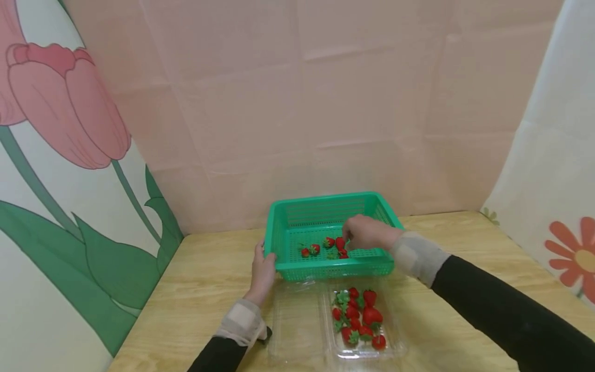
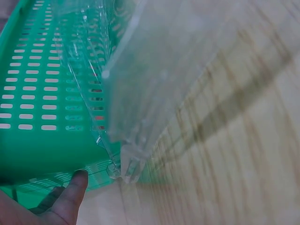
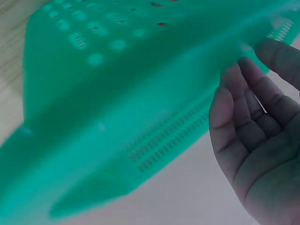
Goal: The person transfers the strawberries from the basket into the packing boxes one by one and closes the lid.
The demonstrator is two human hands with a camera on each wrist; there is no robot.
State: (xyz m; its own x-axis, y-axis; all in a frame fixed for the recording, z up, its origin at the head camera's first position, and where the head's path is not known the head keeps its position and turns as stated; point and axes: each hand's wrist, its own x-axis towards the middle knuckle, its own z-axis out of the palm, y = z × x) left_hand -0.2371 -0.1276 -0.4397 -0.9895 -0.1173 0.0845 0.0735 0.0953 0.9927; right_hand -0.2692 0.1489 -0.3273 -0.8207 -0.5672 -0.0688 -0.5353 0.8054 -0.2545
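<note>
A green plastic basket (image 1: 321, 269) stands at the back of the table, with several strawberries (image 1: 315, 249) on its bottom. My left hand (image 1: 264, 268) grips the basket by its left front corner; in the left wrist view the thumb (image 2: 75, 190) presses the green wall. Over the basket's front right side reaches my right hand (image 1: 369, 232), fingers bent down beside the strawberries at the right. In the right wrist view its fingers (image 3: 224, 108) are curled, their tips at the green rim; I cannot tell whether they pinch a strawberry.
Just in front of the basket lies an open clear plastic clamshell box (image 1: 297, 325). Its right half holds several strawberries (image 1: 372, 315) with green leaves. A pink backdrop (image 1: 325, 129) rises behind the wooden table (image 1: 186, 315), with printed flower panels at both sides.
</note>
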